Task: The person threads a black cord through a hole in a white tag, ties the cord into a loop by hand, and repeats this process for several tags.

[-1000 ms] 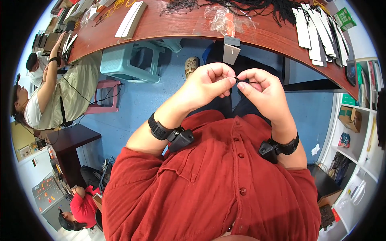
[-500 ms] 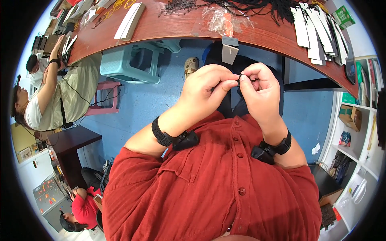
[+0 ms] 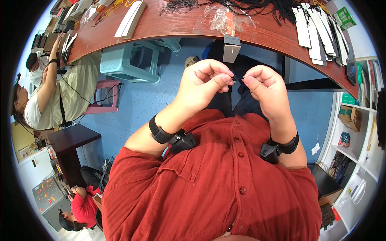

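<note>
Between my two hands, over my lap, runs a short piece of thin black cord (image 3: 240, 78). My left hand (image 3: 204, 82) is closed in a pinch on one end, and a tiny shiny piece shows at its fingertips, too small to name. Thumb and fingers of my right hand (image 3: 267, 86) pinch the other end. Just beyond the hands, a stack of grey cards (image 3: 230, 53) sticks out over the table's near edge. My wrists wear black straps with small dark devices.
The red-brown table (image 3: 173, 26) carries a white card stack (image 3: 130, 20), clear plastic wrapping (image 3: 217, 20), a heap of black cords (image 3: 265, 7) and long white tags (image 3: 311, 34). Light-blue stools (image 3: 128, 62) stand beneath. A person (image 3: 44, 96) works at left; white shelves (image 3: 350, 140) stand at right.
My hands have drawn apart from nearly touching, with the left going left and the right going right. The black cord now shows stretched between them.
</note>
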A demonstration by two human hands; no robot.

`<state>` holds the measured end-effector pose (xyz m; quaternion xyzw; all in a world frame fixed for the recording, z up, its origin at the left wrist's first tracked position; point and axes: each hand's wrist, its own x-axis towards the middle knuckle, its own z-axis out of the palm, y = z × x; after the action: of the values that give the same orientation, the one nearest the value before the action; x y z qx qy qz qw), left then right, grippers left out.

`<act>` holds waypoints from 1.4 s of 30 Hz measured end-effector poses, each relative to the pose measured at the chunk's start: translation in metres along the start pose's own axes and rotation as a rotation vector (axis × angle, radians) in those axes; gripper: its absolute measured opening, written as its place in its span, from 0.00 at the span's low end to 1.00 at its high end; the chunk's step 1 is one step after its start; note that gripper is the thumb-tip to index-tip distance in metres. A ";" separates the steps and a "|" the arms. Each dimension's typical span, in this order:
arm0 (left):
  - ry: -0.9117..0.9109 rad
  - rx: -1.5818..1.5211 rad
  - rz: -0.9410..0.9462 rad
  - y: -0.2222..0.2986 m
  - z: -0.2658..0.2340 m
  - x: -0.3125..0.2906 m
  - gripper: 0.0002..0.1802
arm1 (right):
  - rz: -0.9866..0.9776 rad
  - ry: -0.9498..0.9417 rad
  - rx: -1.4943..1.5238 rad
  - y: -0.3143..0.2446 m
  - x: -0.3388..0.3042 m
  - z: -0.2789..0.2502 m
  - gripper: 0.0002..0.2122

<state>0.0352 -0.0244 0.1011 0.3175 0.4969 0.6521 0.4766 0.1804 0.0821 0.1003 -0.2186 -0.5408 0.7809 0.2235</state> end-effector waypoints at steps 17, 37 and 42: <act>-0.075 0.145 -0.122 0.006 0.004 0.002 0.12 | -0.057 0.005 -0.058 -0.001 -0.002 -0.005 0.03; -0.148 0.163 -0.117 0.010 -0.002 0.006 0.04 | -0.116 -0.005 -0.284 -0.015 -0.003 0.002 0.04; -0.146 0.043 -0.081 0.009 -0.001 0.006 0.03 | -0.129 -0.003 -0.299 -0.021 -0.002 0.004 0.04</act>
<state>0.0290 -0.0194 0.1092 0.3539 0.4874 0.5964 0.5306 0.1822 0.0839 0.1214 -0.2132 -0.6640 0.6762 0.2374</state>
